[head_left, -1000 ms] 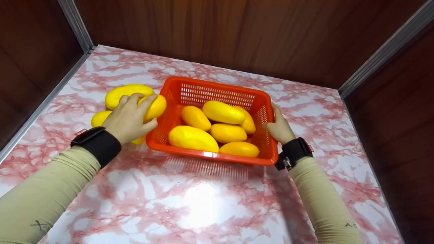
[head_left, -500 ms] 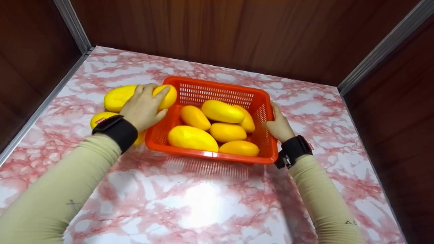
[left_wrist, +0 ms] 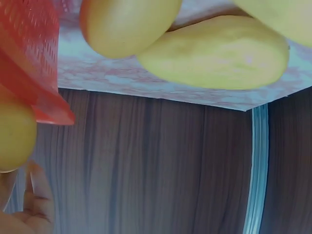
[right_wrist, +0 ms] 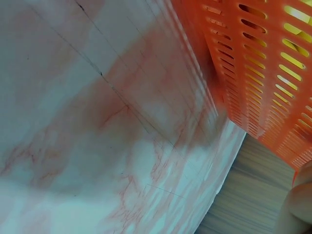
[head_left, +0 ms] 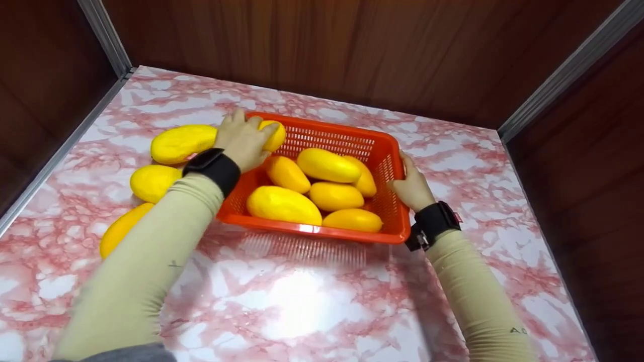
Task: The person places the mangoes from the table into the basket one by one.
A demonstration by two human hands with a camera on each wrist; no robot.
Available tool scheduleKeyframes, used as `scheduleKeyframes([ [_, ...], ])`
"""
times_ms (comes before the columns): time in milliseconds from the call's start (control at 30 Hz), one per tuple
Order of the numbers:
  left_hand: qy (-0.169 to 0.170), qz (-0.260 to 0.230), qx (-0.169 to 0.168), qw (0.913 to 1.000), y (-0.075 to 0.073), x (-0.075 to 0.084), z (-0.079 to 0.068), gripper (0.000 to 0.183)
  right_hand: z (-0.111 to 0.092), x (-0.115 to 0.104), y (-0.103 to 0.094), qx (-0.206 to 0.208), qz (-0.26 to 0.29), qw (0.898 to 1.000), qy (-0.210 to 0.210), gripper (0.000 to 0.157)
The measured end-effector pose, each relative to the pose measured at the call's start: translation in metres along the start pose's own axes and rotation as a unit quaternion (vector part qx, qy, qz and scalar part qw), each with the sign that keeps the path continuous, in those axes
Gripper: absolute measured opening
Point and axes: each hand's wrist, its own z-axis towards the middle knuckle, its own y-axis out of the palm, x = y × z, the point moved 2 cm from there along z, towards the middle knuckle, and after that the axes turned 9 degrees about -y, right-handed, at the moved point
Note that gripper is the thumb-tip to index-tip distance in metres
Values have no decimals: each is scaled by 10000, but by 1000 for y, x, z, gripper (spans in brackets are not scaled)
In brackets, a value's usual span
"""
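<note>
My left hand [head_left: 245, 141] holds a yellow mango [head_left: 274, 137] over the back left corner of a red plastic basket [head_left: 312, 230]. In the left wrist view that mango [left_wrist: 14, 136] is cut off by the frame edge, beside the basket rim [left_wrist: 51, 107] and above my curled fingers [left_wrist: 36, 195]. Gripping the basket's right rim is my right hand [head_left: 415, 186], thumb inside and fingers outside. Several mangoes lie in the basket, among them a large one [head_left: 284, 205] at the front left and a long one [head_left: 329, 165] resting on others.
Left of the basket, on the marbled table [head_left: 241, 311], lie three more mangoes: one at the back [head_left: 182, 144], a middle mango [head_left: 153, 183] and a front mango [head_left: 123, 229] partly behind my left sleeve. Dark wood panels [head_left: 322, 50] stand at the back and both sides.
My left hand has carried its mango rightward, from beside the basket to over its back left corner. The front left mango on the table has come into view. My right hand stays on the rim.
</note>
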Motion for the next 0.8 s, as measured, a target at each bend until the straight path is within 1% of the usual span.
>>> scheduleKeyframes([
  [133, -45, 199, -381, 9991, 7, 10, 8, 58, 0, 1, 1, 16, 12, 10000, -65, 91],
  [267, -76, 285, -537, 9981, 15, 16, 15, 54, 0, 1, 0, 14, -22, 10000, -80, 91],
  [433, -16, 200, -514, 9985, 19, 22, 20, 49, 0, 1, 0, 29, -17, 10000, -60, 91],
  [600, 54, 181, -526, 9984, 23, 27, 21, 50, 0, 0, 1, 43, -19, 10000, -88, 91],
  [800, 34, 142, -297, 9995, 27, 31, 22, 50, 0, 2, 1, 75, -20, 9999, -72, 91],
])
